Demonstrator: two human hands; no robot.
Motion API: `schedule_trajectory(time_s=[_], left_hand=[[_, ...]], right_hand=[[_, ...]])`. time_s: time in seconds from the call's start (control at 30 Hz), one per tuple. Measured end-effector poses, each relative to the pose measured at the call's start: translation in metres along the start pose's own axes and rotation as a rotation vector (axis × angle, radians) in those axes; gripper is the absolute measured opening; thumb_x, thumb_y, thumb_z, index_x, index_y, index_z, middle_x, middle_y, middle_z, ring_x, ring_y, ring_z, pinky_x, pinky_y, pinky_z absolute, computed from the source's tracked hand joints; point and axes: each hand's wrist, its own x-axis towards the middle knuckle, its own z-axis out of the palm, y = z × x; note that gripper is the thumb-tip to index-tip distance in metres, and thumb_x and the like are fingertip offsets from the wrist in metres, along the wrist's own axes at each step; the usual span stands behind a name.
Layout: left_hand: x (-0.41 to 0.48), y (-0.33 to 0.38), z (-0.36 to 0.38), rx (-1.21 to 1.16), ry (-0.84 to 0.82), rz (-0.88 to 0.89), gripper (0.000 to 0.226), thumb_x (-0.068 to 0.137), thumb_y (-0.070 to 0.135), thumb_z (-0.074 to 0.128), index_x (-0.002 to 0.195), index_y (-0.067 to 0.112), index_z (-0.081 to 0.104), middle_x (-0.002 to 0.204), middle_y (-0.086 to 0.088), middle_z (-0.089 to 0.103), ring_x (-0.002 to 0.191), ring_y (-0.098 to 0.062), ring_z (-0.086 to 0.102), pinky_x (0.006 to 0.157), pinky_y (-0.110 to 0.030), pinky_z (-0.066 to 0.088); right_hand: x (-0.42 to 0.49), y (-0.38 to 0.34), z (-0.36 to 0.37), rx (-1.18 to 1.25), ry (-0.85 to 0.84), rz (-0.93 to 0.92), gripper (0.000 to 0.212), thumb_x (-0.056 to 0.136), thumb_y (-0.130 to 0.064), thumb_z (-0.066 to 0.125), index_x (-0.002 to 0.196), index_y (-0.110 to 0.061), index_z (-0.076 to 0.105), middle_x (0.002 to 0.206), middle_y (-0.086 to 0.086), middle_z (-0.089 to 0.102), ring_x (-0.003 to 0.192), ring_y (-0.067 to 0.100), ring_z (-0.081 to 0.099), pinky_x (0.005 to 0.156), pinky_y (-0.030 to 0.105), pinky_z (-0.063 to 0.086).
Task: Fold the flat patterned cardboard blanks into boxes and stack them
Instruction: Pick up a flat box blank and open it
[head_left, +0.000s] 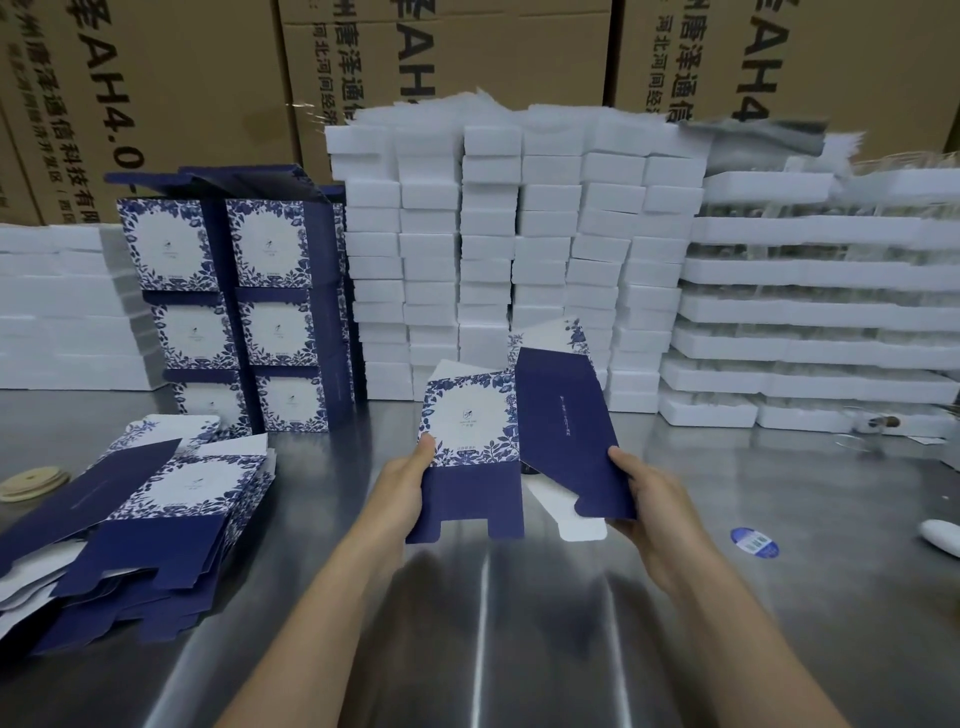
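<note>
1. Navy-and-white cardboard blank (470, 415): I hold it upright between my two hands, lifted off the table and partly opened, so that its floral panel faces me and its plain navy panel angles away to the right.
2. My left hand (402, 480) grips the blank's left edge, thumb on the floral face and fingers curled behind.
3. My right hand (649, 499) pinches the lower right corner of the navy panel, thumb on top.
4. The blank's navy bottom flaps hang down between my wrists, with a white flap showing behind them.
5. Below lies the steel table (519, 634), with a round blue sticker (754, 542) just right of my right hand.
6. To my left, a loose pile of flat blanks (171, 519) lies fanned on the table, with pale wooden discs (34, 483) beyond it.
7. Behind that pile stand the folded boxes (234, 291), two columns, three high, floral faces toward me.
8. Straight ahead rise stacks of white foam blocks (493, 260); to their right are stacked foam trays (810, 312).
9. Brown shipping cartons (182, 78) form the back wall.
</note>
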Motion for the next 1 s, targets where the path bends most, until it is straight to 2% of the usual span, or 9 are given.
schedule_trajectory(time_s=[0.07,0.23,0.33,0.43,0.57,0.63,0.7,0.9,1.0], left_hand=[[0.0,0.001,-0.002,-0.02,-0.009,0.001,0.05,0.109,0.051,0.05,0.105,0.012,0.082,0.104,-0.01,0.082,0.081,-0.019,0.074,0.063,-0.026,0.047],[-0.001,0.002,-0.003,-0.025,-0.032,0.0,0.05,0.108,0.05,0.052,0.109,0.01,0.08,0.11,-0.016,0.08,0.091,-0.026,0.07,0.079,-0.035,0.042],[-0.003,0.004,-0.002,-0.011,-0.045,0.004,0.05,0.108,0.05,0.051,0.112,0.009,0.079,0.11,-0.012,0.081,0.093,-0.024,0.073,0.081,-0.034,0.046],[-0.006,0.006,0.0,-0.022,-0.032,-0.018,0.046,0.107,0.05,0.054,0.109,0.012,0.08,0.105,-0.008,0.082,0.086,-0.019,0.075,0.071,-0.028,0.049],[-0.007,0.007,0.0,-0.076,-0.004,-0.094,0.041,0.102,0.05,0.061,0.089,0.019,0.085,0.091,-0.006,0.082,0.064,-0.014,0.075,0.046,-0.014,0.045],[-0.008,0.008,0.0,-0.136,-0.021,-0.104,0.037,0.102,0.046,0.063,0.086,0.024,0.087,0.095,-0.006,0.083,0.07,-0.016,0.078,0.049,-0.017,0.051],[-0.01,0.009,0.0,-0.194,-0.036,-0.095,0.038,0.104,0.043,0.06,0.095,0.018,0.087,0.103,-0.009,0.082,0.082,-0.02,0.08,0.057,-0.023,0.058],[-0.014,0.01,-0.003,-0.221,-0.081,-0.103,0.042,0.108,0.042,0.055,0.103,0.014,0.085,0.113,-0.014,0.08,0.093,-0.027,0.08,0.064,-0.03,0.061],[-0.016,0.011,-0.002,-0.216,-0.108,-0.119,0.043,0.107,0.043,0.056,0.114,0.009,0.081,0.115,-0.014,0.079,0.097,-0.029,0.079,0.067,-0.031,0.062]], right_hand=[[0.0,0.0,0.0,0.022,-0.036,0.024,0.029,0.103,-0.028,0.061,0.121,-0.011,0.076,0.112,0.008,0.081,0.093,0.025,0.078,0.071,0.031,0.06],[-0.002,0.001,0.002,0.05,-0.084,0.036,0.036,0.103,-0.045,0.063,0.122,-0.018,0.076,0.116,0.004,0.08,0.094,0.025,0.08,0.063,0.036,0.062],[-0.001,0.002,0.001,0.038,-0.078,0.044,0.036,0.105,-0.044,0.062,0.122,-0.016,0.076,0.115,0.004,0.081,0.094,0.024,0.08,0.061,0.035,0.063],[0.001,0.002,-0.002,0.033,-0.089,0.055,0.034,0.107,-0.038,0.06,0.122,-0.012,0.076,0.115,0.005,0.081,0.092,0.024,0.08,0.063,0.034,0.063],[0.001,0.001,-0.003,0.037,-0.131,0.076,0.034,0.107,-0.037,0.058,0.124,-0.014,0.075,0.119,0.005,0.08,0.1,0.023,0.079,0.066,0.032,0.063],[0.0,0.001,-0.003,0.035,-0.164,0.086,0.035,0.107,-0.038,0.058,0.126,-0.014,0.075,0.122,0.005,0.079,0.105,0.024,0.078,0.067,0.031,0.063],[-0.001,0.0,-0.002,0.027,-0.187,0.097,0.035,0.107,-0.038,0.059,0.125,-0.013,0.075,0.122,0.007,0.079,0.104,0.026,0.078,0.066,0.033,0.063],[-0.005,-0.001,-0.001,0.029,-0.174,0.113,0.034,0.101,-0.036,0.066,0.124,-0.014,0.077,0.119,0.008,0.079,0.097,0.025,0.08,0.062,0.033,0.061],[-0.007,-0.002,0.0,0.028,-0.181,0.131,0.037,0.1,-0.044,0.067,0.122,-0.017,0.079,0.119,0.008,0.079,0.1,0.03,0.079,0.058,0.038,0.061]])
